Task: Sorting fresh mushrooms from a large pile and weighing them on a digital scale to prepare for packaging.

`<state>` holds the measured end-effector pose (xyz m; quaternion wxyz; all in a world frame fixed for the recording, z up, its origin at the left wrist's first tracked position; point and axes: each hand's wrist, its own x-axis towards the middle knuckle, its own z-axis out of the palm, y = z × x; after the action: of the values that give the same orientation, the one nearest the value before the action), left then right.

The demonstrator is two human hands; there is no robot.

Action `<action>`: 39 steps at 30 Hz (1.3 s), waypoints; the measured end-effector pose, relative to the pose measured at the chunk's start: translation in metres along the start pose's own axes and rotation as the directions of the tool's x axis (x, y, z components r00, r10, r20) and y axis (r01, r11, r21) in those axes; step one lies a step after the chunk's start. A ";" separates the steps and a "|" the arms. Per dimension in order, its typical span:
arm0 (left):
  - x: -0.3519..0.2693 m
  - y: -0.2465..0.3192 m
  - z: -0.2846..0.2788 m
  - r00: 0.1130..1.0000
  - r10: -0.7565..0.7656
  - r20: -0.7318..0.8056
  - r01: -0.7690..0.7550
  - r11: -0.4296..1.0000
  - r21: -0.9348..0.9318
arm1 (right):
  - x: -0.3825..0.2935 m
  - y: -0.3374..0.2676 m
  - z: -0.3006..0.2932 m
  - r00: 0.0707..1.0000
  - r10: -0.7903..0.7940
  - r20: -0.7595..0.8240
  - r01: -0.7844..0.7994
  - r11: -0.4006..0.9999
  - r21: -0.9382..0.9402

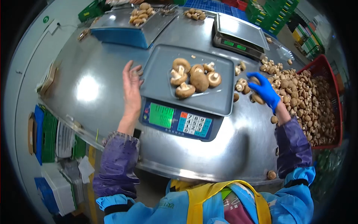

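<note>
A digital scale [179,120] with a green lit display stands before me on the steel table. Several shiitake mushrooms [199,81] sit in a clear plastic tray [208,93] on its grey pan [159,67]. My left hand [132,86], bare, is at the pan's left edge, fingers apart and holding nothing. To the right of the pan, my right hand [264,89] wears a blue glove and has a mushroom [254,80] between its thumb and fingers. Another mushroom [257,98] is just beneath that hand; whether they touch is unclear.
A tipped red crate [339,112] at right spills a heap of mushrooms [293,86] onto the steel table [112,64]. A second scale [240,33] stands behind, near a blue-sided metal stand [120,36]. Green crates [277,14] are stacked beyond. One mushroom [271,175] lies by the front edge.
</note>
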<state>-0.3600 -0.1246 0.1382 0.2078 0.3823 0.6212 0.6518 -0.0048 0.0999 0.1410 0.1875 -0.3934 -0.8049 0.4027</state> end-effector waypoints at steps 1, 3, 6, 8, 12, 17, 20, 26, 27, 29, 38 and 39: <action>-0.007 0.007 -0.011 0.999 0.000 -0.043 0.000 1.000 -0.012 | -0.018 0.015 -0.003 0.982 0.185 0.035 -0.188 0.976 0.112; -0.021 0.001 -0.022 0.997 -0.022 -0.079 0.017 0.998 -0.059 | -0.059 0.050 0.002 0.979 0.200 -0.030 -0.196 0.975 0.101; -0.054 -0.002 -0.025 0.988 -0.062 -0.138 0.044 0.990 -0.131 | -0.117 0.084 0.007 0.893 0.449 0.041 -0.444 0.859 0.257; -0.078 -0.009 -0.025 0.988 -0.102 -0.116 0.075 0.975 -0.211 | -0.145 0.114 0.013 0.900 0.435 -0.010 -0.429 0.891 0.147; -0.132 -0.027 0.001 0.964 -0.260 -0.046 0.243 0.942 -0.230 | -0.184 0.135 0.015 0.950 0.272 -0.153 -0.308 0.893 -0.328; -0.186 -0.035 0.040 0.906 -0.400 0.140 0.420 0.892 -0.168 | -0.207 0.136 0.010 0.985 0.107 -0.132 -0.164 0.807 -0.568; -0.212 -0.046 0.044 0.864 -0.456 0.213 0.484 0.870 -0.099 | -0.199 0.129 0.020 0.991 0.124 -0.042 -0.120 0.730 -0.673; -0.229 -0.050 0.068 0.808 -0.445 0.387 0.504 0.861 -0.062 | -0.214 0.149 0.001 0.977 0.085 -0.193 -0.183 0.798 -0.575; -0.227 -0.048 0.071 0.799 -0.445 0.405 0.501 0.865 -0.039 | -0.220 0.153 -0.006 0.977 0.099 -0.190 -0.192 0.799 -0.570; -0.244 -0.054 0.073 0.790 -0.473 0.389 0.526 0.849 -0.036 | -0.230 0.147 -0.011 0.973 0.091 -0.211 -0.197 0.804 -0.560; -0.260 -0.062 0.074 0.715 -0.521 0.467 0.570 0.821 0.042 | -0.309 0.170 -0.018 0.793 0.166 -0.586 -0.531 0.659 -0.532; -0.257 -0.062 0.075 0.714 -0.514 0.475 0.566 0.823 0.039 | -0.323 0.184 -0.022 0.771 0.166 -0.615 -0.552 0.656 -0.515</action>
<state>-0.1558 -0.2584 0.0120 0.5522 0.3169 0.6003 0.4839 0.2978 -0.0754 0.0129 0.1543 -0.6836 -0.7133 -0.0058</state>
